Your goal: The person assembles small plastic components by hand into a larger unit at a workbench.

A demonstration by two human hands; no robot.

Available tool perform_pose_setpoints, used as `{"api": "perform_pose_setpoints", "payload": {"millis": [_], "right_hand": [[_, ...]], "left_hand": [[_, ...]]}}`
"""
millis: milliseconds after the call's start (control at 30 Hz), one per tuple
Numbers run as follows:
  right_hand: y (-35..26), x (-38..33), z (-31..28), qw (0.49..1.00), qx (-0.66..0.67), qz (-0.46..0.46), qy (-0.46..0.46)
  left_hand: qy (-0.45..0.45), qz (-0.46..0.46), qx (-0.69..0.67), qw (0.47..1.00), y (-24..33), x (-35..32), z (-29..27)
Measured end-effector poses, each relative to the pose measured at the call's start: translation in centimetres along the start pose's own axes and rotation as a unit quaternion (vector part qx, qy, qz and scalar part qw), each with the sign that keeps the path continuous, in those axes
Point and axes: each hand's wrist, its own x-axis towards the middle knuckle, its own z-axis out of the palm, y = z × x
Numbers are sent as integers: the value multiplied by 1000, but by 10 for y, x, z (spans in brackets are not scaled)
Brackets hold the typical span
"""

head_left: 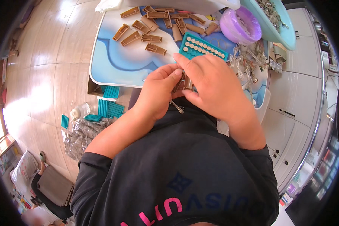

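Close in front of my body, at the table's near edge, both hands meet around a brown plastic casing point(187, 83). My left hand point(159, 90) pinches a small dark part against it with thumb and forefinger; that part is mostly hidden. My right hand point(211, 81) is curled round the casing from the other side, its forefinger stretched over the top. Below my left fingers dangles a thin pale wire point(177, 107) with a loop at its end. Just beyond my right hand lies a teal tray point(183, 52) with rows of round cream discs.
Several brown casings point(151, 38) lie scattered on the blue-and-white table point(116, 56). At the right stand a purple bowl point(237, 30) and a light-blue basin point(288, 35), near loose wiry parts point(248, 62). Teal trays point(111, 107) and clear plastic bags point(81, 139) sit on the floor, left.
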Motion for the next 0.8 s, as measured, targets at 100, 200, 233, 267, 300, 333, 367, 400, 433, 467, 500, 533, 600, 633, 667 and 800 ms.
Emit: {"api": "perform_pose_setpoints", "payload": {"millis": [100,200,233,267,300,333,367,400,433,467,500,533,600,633,667,800], "right_hand": [[-6,-11,0,999,33,18,21],[-6,-21,3,997,28,28,69],[-5,-25,4,997,28,31,70],[-6,-28,4,997,25,36,70],[-7,-31,4,997,23,40,69],[-8,-33,4,996,23,41,71],[-10,-35,3,997,22,45,62],[-11,-36,3,997,22,49,52],[-10,-37,4,997,21,49,53],[-8,-39,6,991,70,51,104],[-7,-41,9,980,118,52,154],[-7,-44,11,979,117,53,156],[-8,-50,18,964,166,79,191],[-7,-52,23,964,167,78,191],[-6,-54,28,961,165,78,208],[-4,-53,40,953,173,67,241]], "left_hand": [[-23,-7,24,999,-2,-6,9],[-29,-2,25,999,-5,-6,16],[-40,-5,47,998,-6,-6,17],[-51,-6,68,996,-7,-7,16],[-52,-6,69,996,-9,-7,16],[-55,-4,77,996,-12,-7,16],[-59,-1,84,995,-13,-7,17],[-60,-1,85,995,-15,-7,17],[-62,4,59,996,-16,-7,17],[-66,8,32,997,-16,-7,19],[-68,8,33,997,-15,-8,20],[-78,-3,18,997,-11,-9,21],[-86,-11,3,996,-11,-10,22],[-78,-7,2,997,-13,-10,24],[-71,-4,2,998,-14,-11,25],[-58,-5,22,998,-12,-10,27]]}}
